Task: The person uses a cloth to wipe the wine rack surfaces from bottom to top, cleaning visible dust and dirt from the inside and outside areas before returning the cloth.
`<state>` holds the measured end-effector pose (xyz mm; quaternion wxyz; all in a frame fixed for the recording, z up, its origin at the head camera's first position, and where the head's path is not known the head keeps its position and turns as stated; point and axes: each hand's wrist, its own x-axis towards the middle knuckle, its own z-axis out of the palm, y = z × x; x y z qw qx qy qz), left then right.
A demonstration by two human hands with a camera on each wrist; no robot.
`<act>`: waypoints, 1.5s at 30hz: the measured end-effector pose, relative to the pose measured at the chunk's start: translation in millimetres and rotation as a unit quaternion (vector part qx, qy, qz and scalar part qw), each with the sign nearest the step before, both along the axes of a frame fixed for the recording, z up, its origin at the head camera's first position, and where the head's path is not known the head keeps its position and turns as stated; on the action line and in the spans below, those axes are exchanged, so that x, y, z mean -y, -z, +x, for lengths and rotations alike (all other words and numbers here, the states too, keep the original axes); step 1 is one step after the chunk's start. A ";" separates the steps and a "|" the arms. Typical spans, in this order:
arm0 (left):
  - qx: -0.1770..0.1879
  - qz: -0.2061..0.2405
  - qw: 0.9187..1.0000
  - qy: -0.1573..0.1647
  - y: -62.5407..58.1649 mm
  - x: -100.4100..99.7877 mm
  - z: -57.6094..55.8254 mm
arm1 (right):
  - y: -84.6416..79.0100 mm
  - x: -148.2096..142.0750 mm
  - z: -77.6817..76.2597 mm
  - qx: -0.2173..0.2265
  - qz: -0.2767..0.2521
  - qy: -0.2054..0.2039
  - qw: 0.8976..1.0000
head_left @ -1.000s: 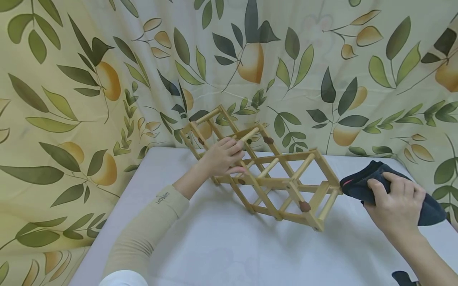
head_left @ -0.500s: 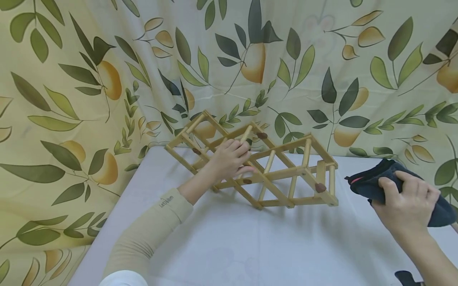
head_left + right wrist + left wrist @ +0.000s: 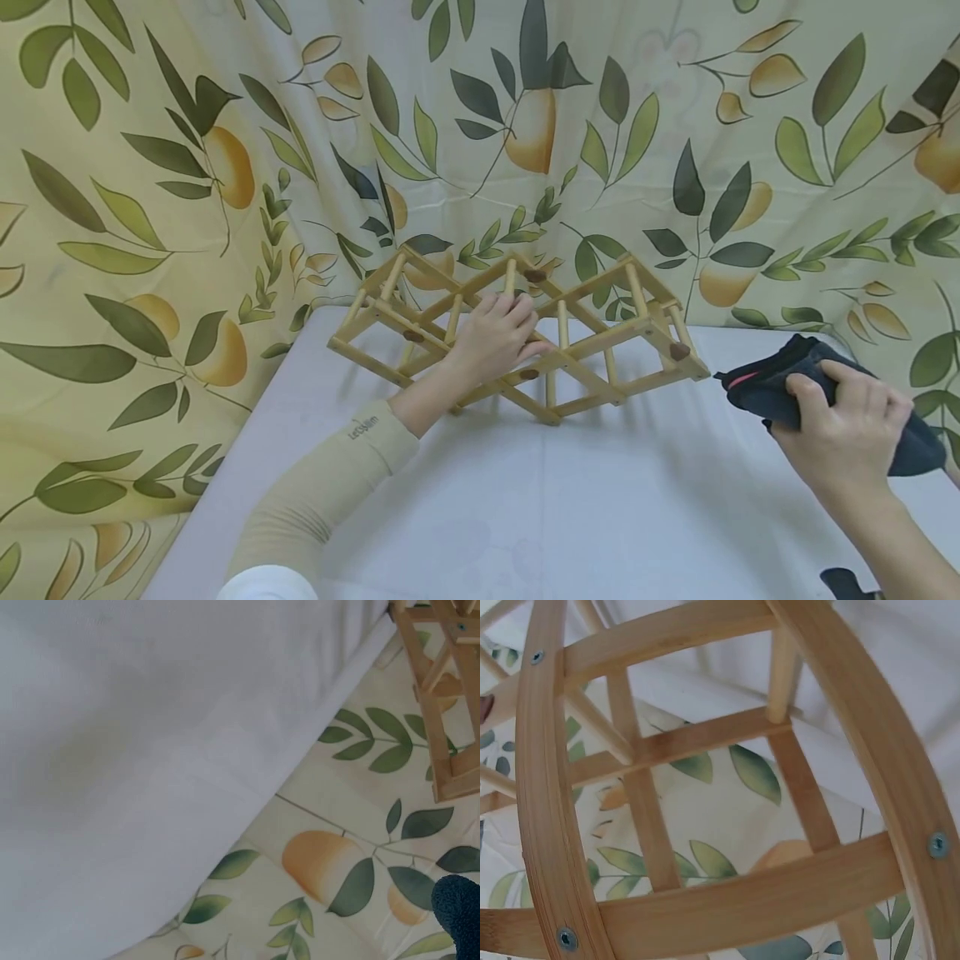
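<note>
My left hand [image 3: 495,337] grips a wooden folding wine rack [image 3: 592,342] near its middle, fingers curled over a bar. Crossed slats, round dowels and small brown patches make up the rack. Close up in the left wrist view are its slats [image 3: 750,896] and screw heads; the left hand is out of that view. At the right, my right hand [image 3: 843,425] holds a dark blue cloth item [image 3: 768,400] with a black edge and a pink-red strip. Its tip is close to the rack's right corner; contact cannot be told. One fuzzy rounded end [image 3: 457,911] shows in the right wrist view.
The rack is over a white-covered table [image 3: 480,508]. Behind and to the left hangs a curtain [image 3: 450,125] printed with leaves and fruit. Part of a dark object [image 3: 843,579] shows at the bottom right edge.
The rack has turned in my left hand: its right end has swung up and back, its left end down. The left hand has shifted slightly right. The right hand moved right, then slightly back.
</note>
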<state>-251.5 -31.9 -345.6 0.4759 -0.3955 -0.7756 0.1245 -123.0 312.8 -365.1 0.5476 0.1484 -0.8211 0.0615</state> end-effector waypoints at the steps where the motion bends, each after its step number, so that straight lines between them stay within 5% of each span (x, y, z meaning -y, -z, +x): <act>1: 0.002 0.000 1.000 -0.007 -0.1 -0.8 0.9 | 0.6 1.1 -0.4 -0.003 -0.002 -0.002 1.000; 13: 0.030 0.031 0.998 -0.046 9.8 -5.1 9.2 | 3.6 23.9 -3.0 0.008 -0.010 -0.056 0.998; 22: 0.085 0.063 0.994 0.010 12.1 -7.1 7.1 | -2.0 46.7 -18.4 0.040 0.005 -0.104 0.994; 27: 0.087 0.084 0.992 0.038 15.5 -8.8 3.4 | -8.1 53.5 -32.0 0.071 0.010 -0.133 0.989; 33: 0.079 0.110 0.988 0.075 19.7 -10.3 -2.7 | -11.1 59.0 -44.5 0.124 0.030 -0.114 0.985; 45: 0.059 0.132 0.983 0.112 17.6 -10.3 -7.9 | -10.6 69.5 -53.1 0.135 0.037 -0.061 0.988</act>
